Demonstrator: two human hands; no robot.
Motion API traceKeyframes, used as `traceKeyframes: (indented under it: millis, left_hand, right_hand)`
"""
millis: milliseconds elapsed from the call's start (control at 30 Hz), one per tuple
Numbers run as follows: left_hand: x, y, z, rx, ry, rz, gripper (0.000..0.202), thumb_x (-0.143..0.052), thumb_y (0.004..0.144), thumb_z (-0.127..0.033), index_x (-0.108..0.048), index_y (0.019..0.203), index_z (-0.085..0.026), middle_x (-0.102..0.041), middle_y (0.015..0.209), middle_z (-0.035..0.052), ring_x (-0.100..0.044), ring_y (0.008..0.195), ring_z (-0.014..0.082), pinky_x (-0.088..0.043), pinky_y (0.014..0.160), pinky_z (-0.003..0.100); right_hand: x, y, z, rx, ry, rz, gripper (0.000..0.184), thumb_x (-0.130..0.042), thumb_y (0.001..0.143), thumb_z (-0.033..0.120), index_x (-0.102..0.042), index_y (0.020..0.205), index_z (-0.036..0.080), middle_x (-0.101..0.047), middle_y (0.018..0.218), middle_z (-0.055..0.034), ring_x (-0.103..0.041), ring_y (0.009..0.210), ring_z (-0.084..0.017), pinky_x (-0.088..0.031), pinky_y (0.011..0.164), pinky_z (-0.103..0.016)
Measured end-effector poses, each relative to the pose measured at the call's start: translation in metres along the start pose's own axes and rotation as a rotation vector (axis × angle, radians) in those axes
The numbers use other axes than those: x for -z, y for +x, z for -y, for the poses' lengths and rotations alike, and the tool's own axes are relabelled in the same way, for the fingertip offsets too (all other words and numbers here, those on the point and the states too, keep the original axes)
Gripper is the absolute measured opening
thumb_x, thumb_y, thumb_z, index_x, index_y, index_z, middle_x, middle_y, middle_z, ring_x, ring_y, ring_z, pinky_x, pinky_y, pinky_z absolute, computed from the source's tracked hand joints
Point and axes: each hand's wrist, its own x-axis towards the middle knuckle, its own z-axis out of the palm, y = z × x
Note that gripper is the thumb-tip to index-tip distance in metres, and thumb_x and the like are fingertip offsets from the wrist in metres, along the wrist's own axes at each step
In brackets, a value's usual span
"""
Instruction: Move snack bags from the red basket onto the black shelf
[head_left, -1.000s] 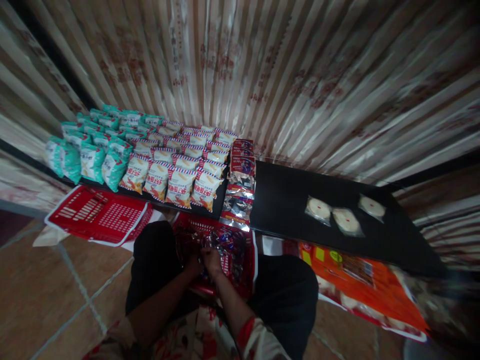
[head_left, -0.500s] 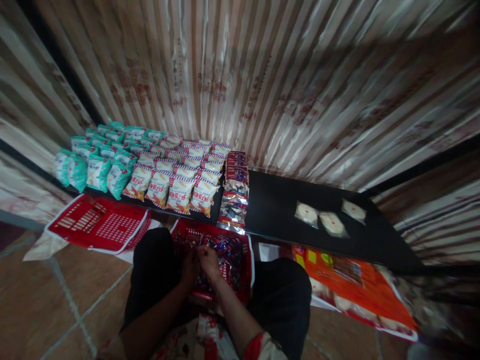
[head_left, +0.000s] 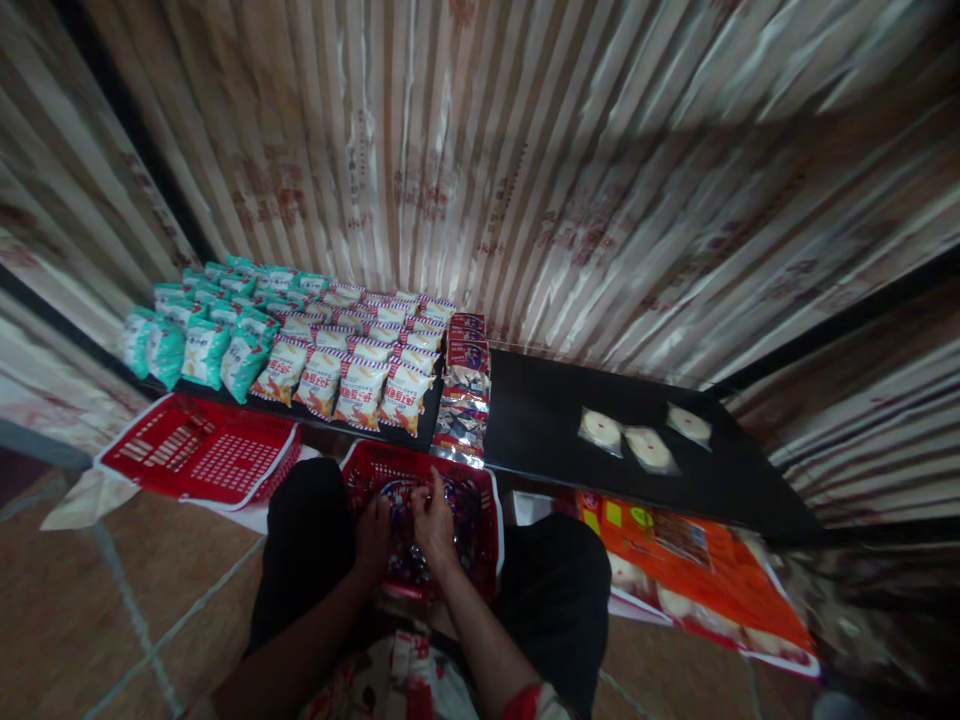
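Between my knees sits a red plastic basket (head_left: 487,500) with several small foil snack packets (head_left: 465,515) in it. Both hands reach into it side by side. My left hand (head_left: 373,533) rests on the packets at the basket's near left, fingers curled down among them. My right hand (head_left: 433,518) lies over the packets in the middle, fingers bent and partly hidden. What either hand grips, if anything, is hidden. Just beyond the basket, a column of the same dark red foil packets (head_left: 463,385) lies on a low black shelf (head_left: 540,420).
Rows of teal snack bags (head_left: 199,340) and striped orange-white bags (head_left: 356,365) fill the shelf's left part. Three clear-wrapped round cakes (head_left: 645,440) lie at its right. A second red basket (head_left: 199,455) stands on the tiled floor at left, an orange package (head_left: 690,560) at right. Striped curtain behind.
Both hands have moved a little further into the basket and lie lower and flatter on the packets. The view has tilted slightly, so the shelf sits lower in the picture.
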Motion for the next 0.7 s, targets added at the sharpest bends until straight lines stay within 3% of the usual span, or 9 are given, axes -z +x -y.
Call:
traceKeyframes:
  millis: [267,433,533,700]
  left_hand:
    - [0.012,-0.002,-0.016,0.025,-0.103,-0.067,0.039,-0.028,0.085,-0.039,-0.06,0.075,-0.019,-0.068,0.078,0.0075,-0.062,0.078,0.0212,-0.046,0.075,0.031]
    - [0.016,0.001,-0.023,0.019,-0.202,-0.11,0.04,-0.032,0.082,-0.046,-0.056,0.065,-0.02,-0.064,0.066,0.0057,-0.059,0.067,0.0199,-0.044,0.067,0.029]
    - [0.017,0.001,-0.026,0.047,-0.273,-0.129,0.043,-0.036,0.079,-0.054,-0.054,0.06,-0.019,-0.059,0.056,0.0028,-0.057,0.061,0.0184,-0.042,0.059,0.027]
    - [0.016,0.002,-0.034,0.024,-0.388,-0.147,0.047,-0.043,0.073,-0.062,-0.051,0.055,-0.019,-0.053,0.051,-0.0003,-0.051,0.055,0.0148,-0.038,0.052,0.024]
  right_hand:
    - [0.008,-0.004,-0.004,0.037,-0.167,-0.035,0.034,-0.052,0.079,0.029,-0.064,0.108,0.015,-0.064,0.098,-0.0093,-0.061,0.085,-0.019,-0.046,0.082,-0.027]
    - [0.015,-0.002,-0.007,0.055,-0.162,-0.048,0.026,-0.057,0.076,0.033,-0.068,0.093,0.016,-0.063,0.097,-0.0097,-0.059,0.092,-0.02,-0.044,0.085,-0.027]
    - [0.018,-0.001,-0.009,0.075,-0.029,-0.034,0.025,-0.058,0.074,0.039,-0.068,0.083,0.018,-0.064,0.09,-0.007,-0.059,0.086,-0.019,-0.045,0.081,-0.027]
    - [0.023,-0.007,-0.008,-0.035,0.393,0.139,0.042,-0.057,0.068,0.06,-0.059,0.067,0.018,-0.058,0.062,0.0014,-0.052,0.06,-0.014,-0.044,0.06,-0.024]
